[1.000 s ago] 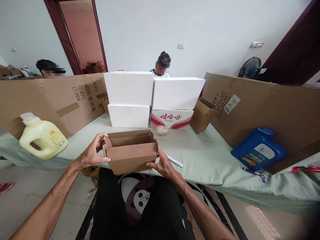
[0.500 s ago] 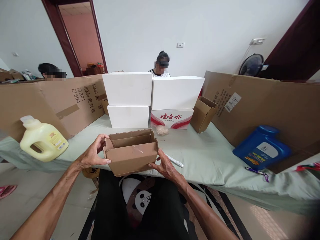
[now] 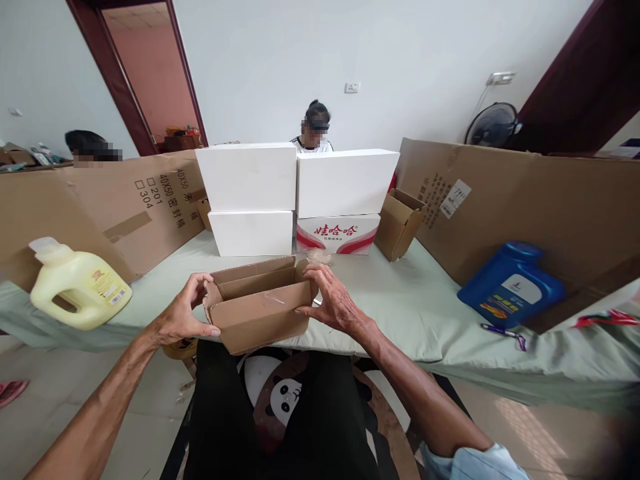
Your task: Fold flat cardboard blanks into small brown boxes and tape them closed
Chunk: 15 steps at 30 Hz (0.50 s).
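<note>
I hold a small open brown cardboard box (image 3: 260, 313) in front of me at the near edge of the table (image 3: 400, 300). My left hand (image 3: 183, 313) grips its left end, thumb on the front face and fingers behind. My right hand (image 3: 333, 300) is curled over the box's right end, fingers on the top right corner and flap. The box's top is open, with inner flaps folded down inside.
Stacked white boxes (image 3: 295, 180) and a red-printed carton (image 3: 337, 233) stand at the back, with an open brown box (image 3: 399, 223) beside them. A yellow jug (image 3: 75, 283) lies left, a blue jug (image 3: 510, 283) right. Cardboard walls flank both sides. Two people sit behind them.
My right hand has moved up from the box's lower right side to its top right corner. The box has tilted slightly. My left hand has kept its grip.
</note>
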{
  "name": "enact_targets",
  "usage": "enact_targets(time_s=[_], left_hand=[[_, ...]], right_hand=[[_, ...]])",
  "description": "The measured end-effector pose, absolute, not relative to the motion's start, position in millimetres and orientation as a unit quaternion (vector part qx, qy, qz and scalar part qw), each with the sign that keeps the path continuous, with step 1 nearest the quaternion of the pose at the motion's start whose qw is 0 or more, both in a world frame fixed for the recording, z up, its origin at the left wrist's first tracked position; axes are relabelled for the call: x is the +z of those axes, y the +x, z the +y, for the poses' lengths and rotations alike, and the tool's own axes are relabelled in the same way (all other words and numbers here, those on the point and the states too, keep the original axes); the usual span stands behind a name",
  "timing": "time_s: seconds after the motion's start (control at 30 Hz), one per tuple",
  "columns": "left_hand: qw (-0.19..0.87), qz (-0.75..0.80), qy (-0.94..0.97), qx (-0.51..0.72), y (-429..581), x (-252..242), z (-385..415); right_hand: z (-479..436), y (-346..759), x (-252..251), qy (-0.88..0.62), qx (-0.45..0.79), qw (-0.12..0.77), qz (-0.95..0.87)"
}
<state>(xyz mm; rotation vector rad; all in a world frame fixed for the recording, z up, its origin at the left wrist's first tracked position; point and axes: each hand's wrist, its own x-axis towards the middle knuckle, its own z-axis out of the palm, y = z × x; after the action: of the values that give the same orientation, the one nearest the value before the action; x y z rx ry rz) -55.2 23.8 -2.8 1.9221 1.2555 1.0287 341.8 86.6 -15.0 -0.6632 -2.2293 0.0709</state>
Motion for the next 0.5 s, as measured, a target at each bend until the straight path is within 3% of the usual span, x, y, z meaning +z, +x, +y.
enact_targets(time_s=[0.23, 0.37, 0.5], left_hand=[[0.175, 0.529, 0.611, 0.562, -50.6, -28.2, 39.9], [0.084, 0.556, 0.574, 0.595, -45.4, -33.6, 51.3], [0.039, 0.576, 0.556, 0.598, -40.4, -34.8, 57.3]], right_hand=[[67.5, 324.0, -38.7, -0.297, 0.146, 0.487, -0.809], [59.8, 314.6, -53.8, -0.319, 0.216, 0.536, -0.751], [60.0, 317.9, -75.0, -0.326, 0.311, 0.487, -0.748]])
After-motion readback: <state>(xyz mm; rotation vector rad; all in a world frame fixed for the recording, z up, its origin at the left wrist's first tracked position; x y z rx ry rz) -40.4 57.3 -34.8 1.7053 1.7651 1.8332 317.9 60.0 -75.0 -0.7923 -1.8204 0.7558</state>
